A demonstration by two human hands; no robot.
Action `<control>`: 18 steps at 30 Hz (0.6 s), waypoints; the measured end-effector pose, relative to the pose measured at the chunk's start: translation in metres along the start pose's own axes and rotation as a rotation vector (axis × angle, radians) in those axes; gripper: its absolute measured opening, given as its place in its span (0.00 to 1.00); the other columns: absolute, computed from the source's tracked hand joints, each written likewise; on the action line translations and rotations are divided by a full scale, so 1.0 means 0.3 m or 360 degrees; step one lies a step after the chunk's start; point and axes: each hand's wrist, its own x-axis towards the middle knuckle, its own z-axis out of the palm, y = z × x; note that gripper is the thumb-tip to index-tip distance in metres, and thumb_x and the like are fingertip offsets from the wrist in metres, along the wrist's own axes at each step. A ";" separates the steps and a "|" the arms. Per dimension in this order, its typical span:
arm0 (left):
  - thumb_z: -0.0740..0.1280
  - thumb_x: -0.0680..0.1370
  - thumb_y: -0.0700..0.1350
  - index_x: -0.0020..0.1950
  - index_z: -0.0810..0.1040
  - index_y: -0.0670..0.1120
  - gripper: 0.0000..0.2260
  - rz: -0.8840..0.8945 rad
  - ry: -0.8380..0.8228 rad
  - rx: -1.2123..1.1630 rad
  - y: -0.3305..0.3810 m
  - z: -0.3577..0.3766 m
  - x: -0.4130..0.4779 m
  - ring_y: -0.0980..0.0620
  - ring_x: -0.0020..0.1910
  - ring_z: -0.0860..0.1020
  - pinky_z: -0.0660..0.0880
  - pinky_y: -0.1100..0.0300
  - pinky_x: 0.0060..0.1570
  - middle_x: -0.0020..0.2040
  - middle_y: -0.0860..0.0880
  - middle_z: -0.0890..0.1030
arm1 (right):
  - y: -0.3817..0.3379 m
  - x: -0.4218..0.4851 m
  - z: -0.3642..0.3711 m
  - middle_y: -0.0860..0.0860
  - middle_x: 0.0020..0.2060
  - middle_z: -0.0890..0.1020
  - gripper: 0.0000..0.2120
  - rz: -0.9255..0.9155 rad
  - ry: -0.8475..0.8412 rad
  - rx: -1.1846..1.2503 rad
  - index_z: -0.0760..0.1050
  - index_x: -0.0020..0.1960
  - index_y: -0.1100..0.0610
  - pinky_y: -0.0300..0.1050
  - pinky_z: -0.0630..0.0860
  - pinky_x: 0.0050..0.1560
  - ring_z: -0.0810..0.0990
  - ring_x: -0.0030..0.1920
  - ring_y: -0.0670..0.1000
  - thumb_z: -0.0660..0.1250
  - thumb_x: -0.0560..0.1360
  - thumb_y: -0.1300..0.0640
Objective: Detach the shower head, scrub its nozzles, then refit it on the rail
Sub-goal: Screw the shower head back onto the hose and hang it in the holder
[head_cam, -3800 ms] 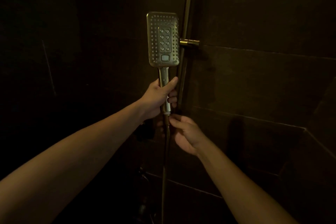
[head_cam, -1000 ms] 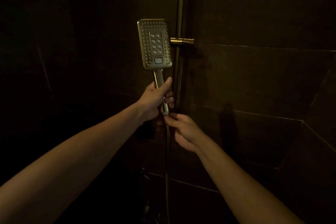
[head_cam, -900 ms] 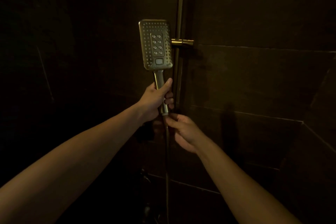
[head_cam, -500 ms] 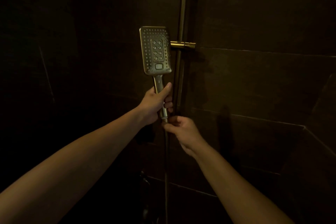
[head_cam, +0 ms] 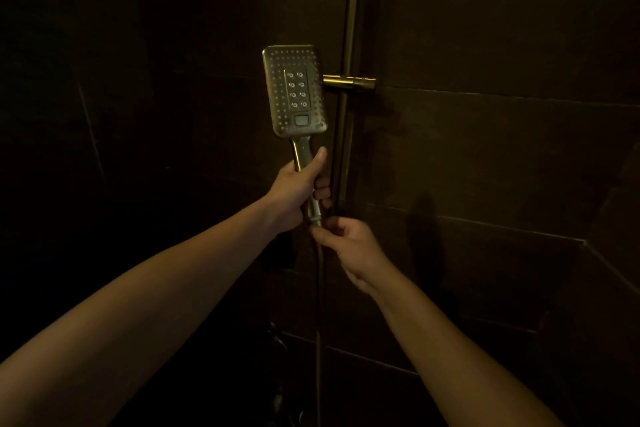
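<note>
Shower head (head_cam: 295,90) stands upright in your left hand (head_cam: 294,191), fist round its handle, right hand (head_cam: 349,246) at five o'clock pinching the hose (head_cam: 319,288) nut; likely detaching, so twist next.

Brass-gold shower head (head_cam: 294,90), its face dotted all over with fine pale nozzle specks, and a centre panel of paired ringed nozzles in two columns above a greyish square button. Right of the shower head, the rail (head_cam: 350,28) gleams the same brass-gold. Behind the shower head, wall tiles (head_cam: 502,156) in very dark brown, thin paler grout lines.
</note>
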 end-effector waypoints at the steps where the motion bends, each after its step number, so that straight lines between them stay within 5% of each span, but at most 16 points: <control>1: 0.67 0.78 0.56 0.40 0.71 0.49 0.13 -0.0017 0.0005 -0.0004 0.003 0.002 -0.001 0.55 0.27 0.69 0.70 0.58 0.33 0.30 0.52 0.69 | -0.004 -0.003 -0.006 0.53 0.42 0.83 0.05 0.0073 -0.0093 0.0173 0.78 0.52 0.59 0.42 0.78 0.46 0.82 0.42 0.48 0.68 0.76 0.62; 7: 0.68 0.77 0.56 0.44 0.71 0.48 0.13 -0.0059 0.0041 -0.0012 -0.001 -0.001 0.000 0.55 0.29 0.70 0.72 0.57 0.35 0.32 0.51 0.71 | -0.005 -0.009 -0.020 0.55 0.40 0.83 0.10 0.0371 -0.0372 0.0644 0.75 0.57 0.61 0.49 0.77 0.43 0.81 0.41 0.54 0.65 0.76 0.62; 11: 0.68 0.78 0.53 0.44 0.70 0.47 0.12 0.0029 0.0085 0.0049 -0.016 -0.013 0.007 0.54 0.28 0.71 0.72 0.56 0.34 0.31 0.50 0.70 | 0.034 0.007 0.010 0.52 0.49 0.84 0.15 0.0103 0.0028 0.0113 0.76 0.59 0.58 0.48 0.80 0.51 0.83 0.50 0.51 0.71 0.74 0.60; 13: 0.68 0.78 0.52 0.44 0.70 0.47 0.12 0.0034 0.0107 0.0020 -0.015 -0.015 0.007 0.54 0.28 0.70 0.72 0.57 0.32 0.31 0.50 0.70 | 0.046 0.009 0.023 0.49 0.45 0.84 0.09 -0.0063 0.0147 -0.0187 0.79 0.53 0.55 0.40 0.79 0.44 0.83 0.46 0.46 0.73 0.73 0.57; 15: 0.68 0.79 0.52 0.45 0.69 0.47 0.11 0.0012 0.0111 0.0011 -0.012 -0.019 0.005 0.55 0.27 0.70 0.72 0.58 0.31 0.31 0.51 0.69 | 0.040 0.005 0.030 0.48 0.41 0.84 0.03 -0.0115 0.0107 -0.0223 0.79 0.48 0.53 0.36 0.76 0.38 0.83 0.40 0.43 0.71 0.75 0.58; 18: 0.67 0.79 0.51 0.46 0.70 0.48 0.10 -0.0013 0.0107 0.0001 -0.003 -0.021 -0.006 0.55 0.28 0.69 0.72 0.58 0.33 0.32 0.51 0.68 | 0.016 -0.001 0.017 0.52 0.42 0.84 0.05 0.0078 -0.0131 0.0152 0.79 0.51 0.57 0.43 0.79 0.44 0.83 0.42 0.49 0.66 0.78 0.62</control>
